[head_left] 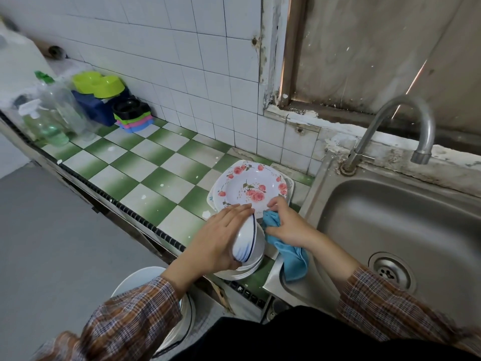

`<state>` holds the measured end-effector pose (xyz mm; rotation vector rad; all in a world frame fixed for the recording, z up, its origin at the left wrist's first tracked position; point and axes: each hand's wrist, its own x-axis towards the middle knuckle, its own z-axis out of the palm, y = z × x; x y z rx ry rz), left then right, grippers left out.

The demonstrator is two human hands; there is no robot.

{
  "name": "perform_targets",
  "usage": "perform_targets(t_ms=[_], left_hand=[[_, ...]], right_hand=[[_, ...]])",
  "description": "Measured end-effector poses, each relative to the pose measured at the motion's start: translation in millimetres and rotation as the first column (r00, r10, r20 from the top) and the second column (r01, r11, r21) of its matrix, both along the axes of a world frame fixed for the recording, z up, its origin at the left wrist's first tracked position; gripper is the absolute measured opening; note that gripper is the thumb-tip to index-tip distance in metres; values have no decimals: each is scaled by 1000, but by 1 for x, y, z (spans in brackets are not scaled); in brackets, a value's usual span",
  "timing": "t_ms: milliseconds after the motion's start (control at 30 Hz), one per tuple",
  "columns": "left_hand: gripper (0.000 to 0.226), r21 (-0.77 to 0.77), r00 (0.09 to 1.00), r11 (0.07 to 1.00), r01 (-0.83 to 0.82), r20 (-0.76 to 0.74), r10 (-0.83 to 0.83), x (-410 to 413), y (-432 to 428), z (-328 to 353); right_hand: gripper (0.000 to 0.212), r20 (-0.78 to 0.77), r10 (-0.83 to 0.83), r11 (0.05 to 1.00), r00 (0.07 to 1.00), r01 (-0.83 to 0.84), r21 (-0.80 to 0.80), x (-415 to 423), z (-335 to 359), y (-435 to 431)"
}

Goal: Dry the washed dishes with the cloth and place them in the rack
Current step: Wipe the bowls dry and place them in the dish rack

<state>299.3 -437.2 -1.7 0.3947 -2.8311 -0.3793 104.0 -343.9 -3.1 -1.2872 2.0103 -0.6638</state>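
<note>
Plaid-sleeved forearms lead to the left hand point(221, 238), fingers wrapped over a white ceramic bowl with a thin blue rim line point(246, 243), tipped on edge with its mouth facing right. Just beside it, the right hand point(289, 225) pinches a bunched blue microfibre cloth point(289, 254), so the wipe likely goes leftward into the bowl. Both sit above 1 stack of white dishes point(244, 269); no rack shows.
</note>
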Motion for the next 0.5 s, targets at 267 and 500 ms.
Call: perform_targets(t_ms=[267, 500], left_hand=[[116, 275, 953, 956, -107, -245, 178, -22, 32, 41], [101, 341, 919, 939, 37, -380, 102, -70, 91, 75]], right_hand=[[27, 876, -382, 764, 295, 635, 119, -3, 66, 35], [17, 841, -199, 791, 503, 589, -165, 12, 111, 74]])
